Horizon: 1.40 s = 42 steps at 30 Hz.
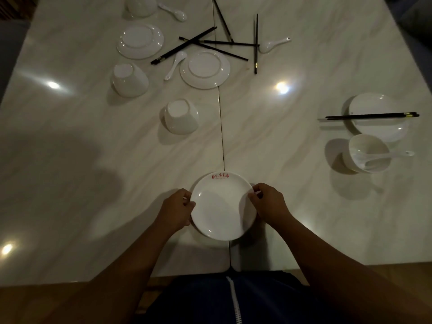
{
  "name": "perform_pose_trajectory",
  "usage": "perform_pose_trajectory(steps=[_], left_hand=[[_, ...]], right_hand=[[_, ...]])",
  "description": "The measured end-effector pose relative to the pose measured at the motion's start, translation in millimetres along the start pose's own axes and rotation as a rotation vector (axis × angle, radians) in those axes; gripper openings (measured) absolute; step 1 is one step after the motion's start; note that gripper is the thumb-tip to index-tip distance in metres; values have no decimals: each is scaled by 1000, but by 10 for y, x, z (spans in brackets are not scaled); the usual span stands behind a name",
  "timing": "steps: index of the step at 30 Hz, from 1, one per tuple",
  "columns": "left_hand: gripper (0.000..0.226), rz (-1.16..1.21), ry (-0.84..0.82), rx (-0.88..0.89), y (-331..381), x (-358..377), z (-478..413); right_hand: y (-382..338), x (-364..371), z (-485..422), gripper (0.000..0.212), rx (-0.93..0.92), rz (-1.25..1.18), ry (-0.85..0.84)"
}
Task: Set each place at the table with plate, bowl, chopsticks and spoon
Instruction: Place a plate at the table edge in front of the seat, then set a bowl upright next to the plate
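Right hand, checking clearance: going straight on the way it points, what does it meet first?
The right hand pinches the rim of the white round plate, so that comes first; beyond it, probably the near overturned white bowl.

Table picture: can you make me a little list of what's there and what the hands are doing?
held plate: right side up, red print on its far rim
left hand: grips the plate's left rim
right hand: pinches its right rim
set place: at right, paired chopsticks across a second plate, spoon in an upright bowl
waiting: upside-down bowls, upside-down plates, loose chopsticks, loose spoons
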<state>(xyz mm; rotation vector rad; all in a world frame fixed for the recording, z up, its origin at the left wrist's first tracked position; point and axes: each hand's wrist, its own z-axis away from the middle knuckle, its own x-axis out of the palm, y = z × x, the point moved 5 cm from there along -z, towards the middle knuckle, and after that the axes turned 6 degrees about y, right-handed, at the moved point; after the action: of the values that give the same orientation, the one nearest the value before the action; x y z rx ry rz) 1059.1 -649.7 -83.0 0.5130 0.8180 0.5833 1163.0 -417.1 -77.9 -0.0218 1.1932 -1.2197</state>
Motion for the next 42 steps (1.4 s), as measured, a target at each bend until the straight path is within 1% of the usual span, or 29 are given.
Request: perform_pose_trajectory(steps=[8,14,21,24,29,31,33,36,40,42], left_hand=[[9,28,24,30,110,49,-83],[12,68,57,11,136,47,-155],[13,38,79,30,232,12,-237],[9,25,89,38,277,2,-297],[9,30,55,19,342,-11,-382],[15,27,37,-7,369,-61,-428],[26,-12,83,0,429,-191,-536],[38,-87,246,105,661,-490,-781],[57,-279,440,290,1119,-819,-1098],[64,-347,441,339,1310,-870,-1263]], right_hand=[[10,-45,-15,31,13,-26,56],[-1,-45,-90,31,17,-25,46],[-72,-66,-205,31,20,-32,53],[-100,-76,-263,31,20,-32,48],[-139,-96,-388,29,30,-16,36],[-166,-125,-429,28,26,0,24],[-218,-187,-498,28,23,5,55],[-398,-288,-719,25,-9,34,127],[-759,-309,-1084,38,-136,123,179],[-887,-263,-1251,46,-158,209,148]])
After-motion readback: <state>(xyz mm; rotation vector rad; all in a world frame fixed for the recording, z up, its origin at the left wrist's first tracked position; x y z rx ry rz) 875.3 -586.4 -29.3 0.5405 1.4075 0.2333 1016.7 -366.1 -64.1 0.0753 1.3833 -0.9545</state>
